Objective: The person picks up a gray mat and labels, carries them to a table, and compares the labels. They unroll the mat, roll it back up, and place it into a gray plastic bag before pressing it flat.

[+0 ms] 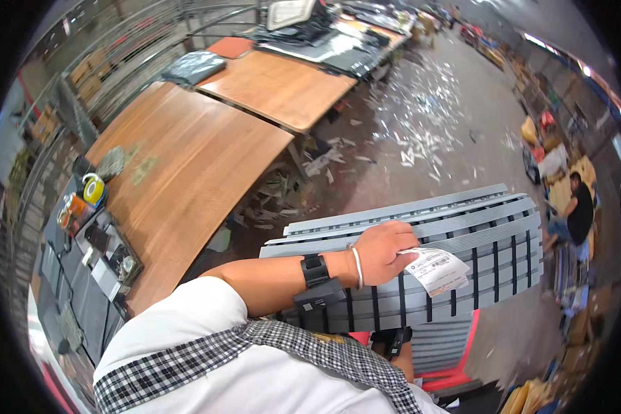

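Observation:
My left hand (385, 250) is closed, with a white printed paper label (437, 270) hanging from its fingers. It is over a long grey panel (510, 222) of ribbed slats, crossed by several black strips. Whether the hand also grips the panel I cannot tell. My right forearm (403, 360) shows below the panel, a black band and device at its wrist. The panel hides my right hand and its fingers. Beneath the panel stands something red-edged with a grey ribbed surface (431, 345).
Wooden-topped tables (207, 165) run along the left. A tray of small items (114, 252) and a yellow tape roll (93, 188) lie at their near end. Clear plastic and paper scraps (421, 103) litter the floor. At right a person in black (578, 214) sits beside piled goods.

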`<control>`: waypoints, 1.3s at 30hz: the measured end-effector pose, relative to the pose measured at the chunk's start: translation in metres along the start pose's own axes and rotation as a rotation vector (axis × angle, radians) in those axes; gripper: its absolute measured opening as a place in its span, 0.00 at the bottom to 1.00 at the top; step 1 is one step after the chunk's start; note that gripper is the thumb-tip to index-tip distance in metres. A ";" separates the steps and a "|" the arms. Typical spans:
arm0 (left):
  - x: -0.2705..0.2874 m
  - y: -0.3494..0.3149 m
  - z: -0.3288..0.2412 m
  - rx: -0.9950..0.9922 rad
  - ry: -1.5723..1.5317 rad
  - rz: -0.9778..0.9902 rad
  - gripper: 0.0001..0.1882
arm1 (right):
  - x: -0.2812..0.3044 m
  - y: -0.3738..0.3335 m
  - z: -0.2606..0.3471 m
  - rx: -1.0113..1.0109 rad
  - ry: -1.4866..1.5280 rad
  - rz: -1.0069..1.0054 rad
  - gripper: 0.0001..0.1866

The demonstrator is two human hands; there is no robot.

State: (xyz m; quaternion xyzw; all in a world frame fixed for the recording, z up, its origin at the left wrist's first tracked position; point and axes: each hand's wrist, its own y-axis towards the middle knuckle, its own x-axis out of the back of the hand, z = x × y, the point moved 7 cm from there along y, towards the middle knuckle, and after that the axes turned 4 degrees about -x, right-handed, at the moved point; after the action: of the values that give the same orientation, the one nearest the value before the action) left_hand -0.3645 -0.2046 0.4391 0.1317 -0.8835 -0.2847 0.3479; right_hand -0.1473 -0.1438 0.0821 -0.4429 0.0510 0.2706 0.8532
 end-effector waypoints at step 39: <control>-0.135 -0.530 0.113 1.230 0.151 -1.534 0.15 | -0.338 0.204 0.063 1.611 -1.464 0.848 0.12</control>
State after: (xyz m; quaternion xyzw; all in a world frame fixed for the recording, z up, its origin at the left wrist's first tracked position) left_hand -0.3262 -0.5258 -0.0165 0.8449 -0.5282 0.0850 -0.0047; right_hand -0.5468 -0.1412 0.0818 0.5407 -0.1523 0.6140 0.5544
